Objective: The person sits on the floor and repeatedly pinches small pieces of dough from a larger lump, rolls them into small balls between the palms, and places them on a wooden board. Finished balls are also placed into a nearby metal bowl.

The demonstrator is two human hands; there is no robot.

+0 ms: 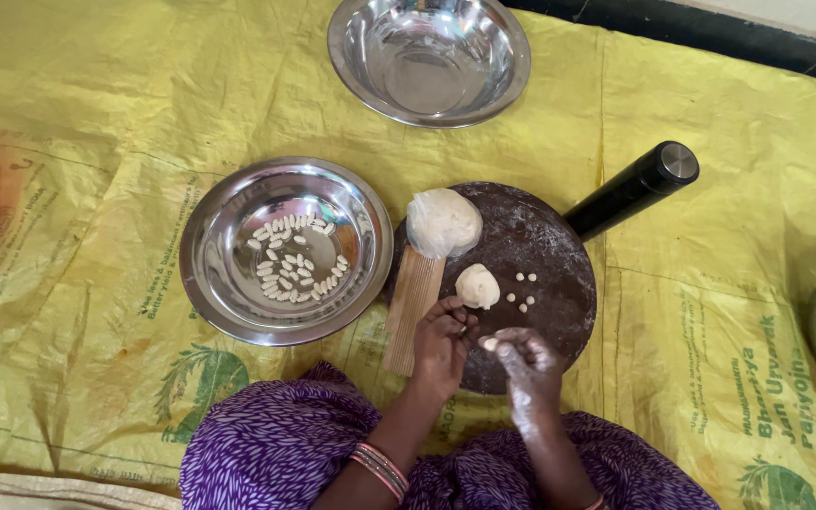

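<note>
Two hands meet over the near edge of the dark round pan (pixel 540 283) on the yellow sheet (pixel 96 236). Her right hand (pixel 526 364) pinches a small bit of dough (pixel 490 344) at its fingertips; her left hand (pixel 443 342), fingers curled, touches it too. She seems to be shaping one piece; a gentle roll comes next, I'd say. Finished pieces (pixel 295 260) lie in the steel plate (pixel 229 302), left of the dough ball (pixel 477 285).

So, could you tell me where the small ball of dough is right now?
The small dough ball sits on the dark round board, just beyond the left hand and below the wrapped dough lump.
</note>
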